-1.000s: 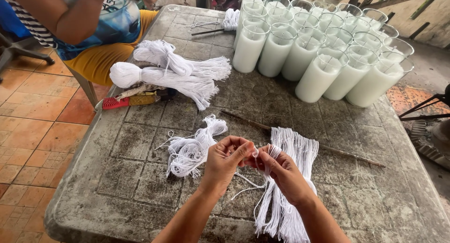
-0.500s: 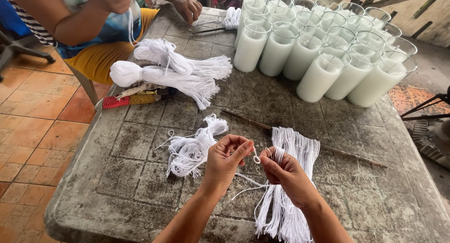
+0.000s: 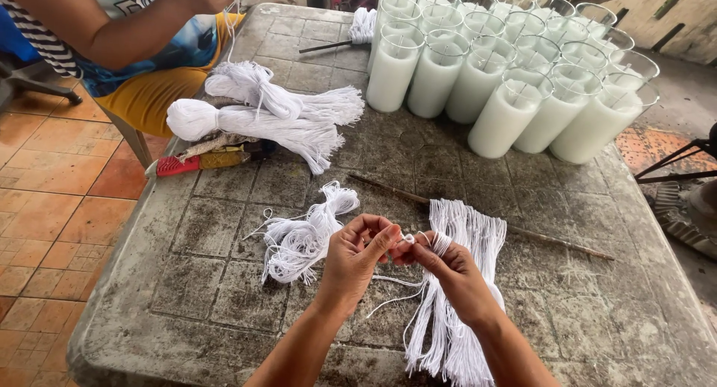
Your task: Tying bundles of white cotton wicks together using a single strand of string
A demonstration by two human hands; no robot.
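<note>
Nearby, at the table's near left, bare stained surface is lying open toward the rounded edge. Moving right, a loose tangle of white string is sitting just beside the left hand, whose fingers are pinching shut on a single white string. The right hand is pinching the same strand over the flat bundle of cut strings. Far right, wax-filled glasses are crowding the edge. Since a half-second ago, the hands have closed together again.
</note>
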